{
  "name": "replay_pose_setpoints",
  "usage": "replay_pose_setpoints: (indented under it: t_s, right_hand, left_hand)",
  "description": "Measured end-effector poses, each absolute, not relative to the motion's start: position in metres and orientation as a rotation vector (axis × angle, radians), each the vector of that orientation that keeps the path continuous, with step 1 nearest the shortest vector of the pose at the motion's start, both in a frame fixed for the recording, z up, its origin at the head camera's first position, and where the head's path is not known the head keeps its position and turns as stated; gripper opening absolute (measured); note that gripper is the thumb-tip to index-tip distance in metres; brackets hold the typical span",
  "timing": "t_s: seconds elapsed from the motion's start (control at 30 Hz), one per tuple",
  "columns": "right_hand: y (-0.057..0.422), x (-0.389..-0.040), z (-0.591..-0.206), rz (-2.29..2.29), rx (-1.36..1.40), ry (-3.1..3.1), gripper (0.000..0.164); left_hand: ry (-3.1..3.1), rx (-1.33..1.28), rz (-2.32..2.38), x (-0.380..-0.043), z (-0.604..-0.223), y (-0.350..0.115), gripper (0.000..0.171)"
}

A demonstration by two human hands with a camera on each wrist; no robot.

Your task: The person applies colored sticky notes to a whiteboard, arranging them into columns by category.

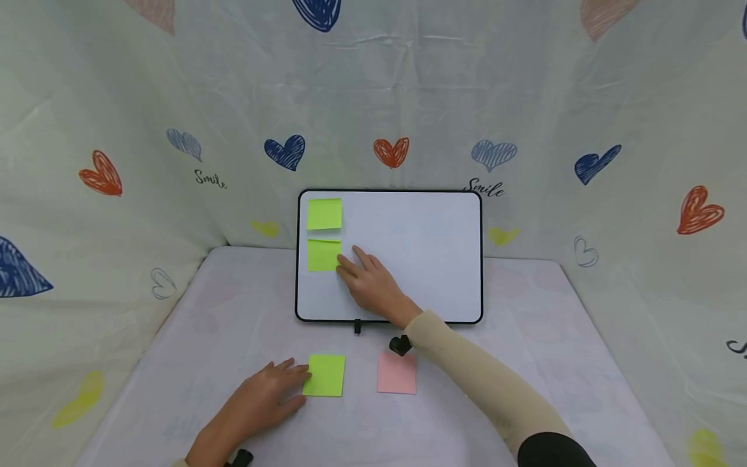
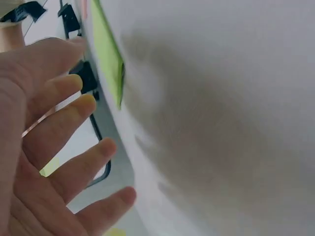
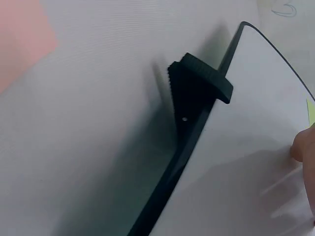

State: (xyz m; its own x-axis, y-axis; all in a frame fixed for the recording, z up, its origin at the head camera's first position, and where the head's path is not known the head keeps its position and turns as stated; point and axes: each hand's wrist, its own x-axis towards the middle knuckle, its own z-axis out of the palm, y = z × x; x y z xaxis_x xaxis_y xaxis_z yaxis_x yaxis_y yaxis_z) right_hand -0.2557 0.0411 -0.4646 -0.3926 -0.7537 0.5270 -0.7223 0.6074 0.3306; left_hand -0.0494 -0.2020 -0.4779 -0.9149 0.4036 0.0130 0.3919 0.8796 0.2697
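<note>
A whiteboard (image 1: 432, 253) with a black frame stands at the back of the table. Two green sticky notes, an upper one (image 1: 324, 214) and a lower one (image 1: 323, 256), are on its left side. My right hand (image 1: 373, 283) reaches over the board, its fingertips right at the lower note's right edge. In the right wrist view only a bit of that hand (image 3: 306, 157) shows, beside a sliver of green. My left hand (image 1: 265, 397) is spread low over the table, fingertips at the left edge of a green sticky pad (image 1: 327, 376). It grips nothing.
A pink sticky pad (image 1: 397, 374) lies right of the green one, under the right forearm. Black feet (image 3: 189, 96) hold the board's lower edge. Behind the table hangs a pale curtain (image 1: 408, 84) printed with hearts.
</note>
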Motion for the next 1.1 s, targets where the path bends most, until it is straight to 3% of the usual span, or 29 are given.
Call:
replay_pose_setpoints:
  t_s: [0.37,0.83,1.1]
  right_hand:
    - [0.05,-0.249,-0.475,-0.199,1.15,-2.271,0.055]
    - [0.048,-0.246,-0.478,-0.201,1.153,-2.331,0.061]
    - [0.048,-0.244,-0.476,-0.198,1.157,-2.35,0.062]
  left_hand:
    - [3.34,0.958,0.382,-0.126,-0.443,-0.218,0.049]
    - [3.174,0.897,0.12,-0.212,-0.413,-0.209,0.069]
    - [3.137,1.237,-0.234,-0.243,-0.408,-0.216,0.068]
